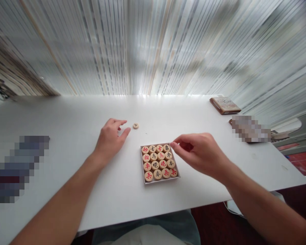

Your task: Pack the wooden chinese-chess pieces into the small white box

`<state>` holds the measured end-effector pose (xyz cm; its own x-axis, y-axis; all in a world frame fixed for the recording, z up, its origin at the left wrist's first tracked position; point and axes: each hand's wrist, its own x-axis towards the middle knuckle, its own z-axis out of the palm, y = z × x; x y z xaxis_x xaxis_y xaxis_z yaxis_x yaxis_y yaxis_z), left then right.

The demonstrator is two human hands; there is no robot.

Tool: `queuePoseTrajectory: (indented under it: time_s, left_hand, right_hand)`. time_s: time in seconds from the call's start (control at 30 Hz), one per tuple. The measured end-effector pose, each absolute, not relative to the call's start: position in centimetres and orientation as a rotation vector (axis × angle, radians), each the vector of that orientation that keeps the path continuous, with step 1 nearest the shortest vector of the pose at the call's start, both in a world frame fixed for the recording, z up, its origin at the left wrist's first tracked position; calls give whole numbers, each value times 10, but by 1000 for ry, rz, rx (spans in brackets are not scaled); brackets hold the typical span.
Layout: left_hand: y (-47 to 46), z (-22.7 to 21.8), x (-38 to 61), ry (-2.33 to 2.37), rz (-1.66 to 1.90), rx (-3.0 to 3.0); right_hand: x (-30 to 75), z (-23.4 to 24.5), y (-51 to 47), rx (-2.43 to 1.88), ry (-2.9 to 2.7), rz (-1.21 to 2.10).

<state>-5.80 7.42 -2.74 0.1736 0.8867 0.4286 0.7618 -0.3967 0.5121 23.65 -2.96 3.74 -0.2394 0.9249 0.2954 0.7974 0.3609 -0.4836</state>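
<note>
A shallow square box [161, 182] on the white table holds rows of round wooden Chinese chess pieces [155, 165], marked with red or black characters. One loose chess piece [135, 126] with a dark character lies on the table beyond the box. Just left of that piece hovers my left hand [113, 136], thumb and forefinger spread, not touching it. My right hand [197, 149] is at the box's far right corner, thumb and forefinger pinched together by the corner piece [166, 148]. Whether anything is between those fingertips is hidden.
The white table [112, 200] ends at a near edge in front of my lap. Toward the back right lies a brown, flat box [225, 105], with a pixelated item [251, 129] beside it. Another blurred-out object [20, 166] is at the left. A striped curtain [142, 47] hangs behind.
</note>
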Motion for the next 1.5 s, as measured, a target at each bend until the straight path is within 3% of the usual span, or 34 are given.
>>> queuePoseTrajectory:
  time_s: [0.3,0.7,1.13,1.5]
  left_hand:
    - [81,-41,-33,1613,839,2371]
    - [42,-29,-18,1197,1026,2339]
    - [3,-11,-8,885,1116,2009]
    - [-3,-4,-2,914,1186,1485]
  right_hand:
    - [216,24,38,-1412,-1878,807]
    - [224,-11,22,-1360,-1752,739]
    - [203,5,2,-1054,-1218,1501]
    - [200,3,-3,-948,-1313,1362]
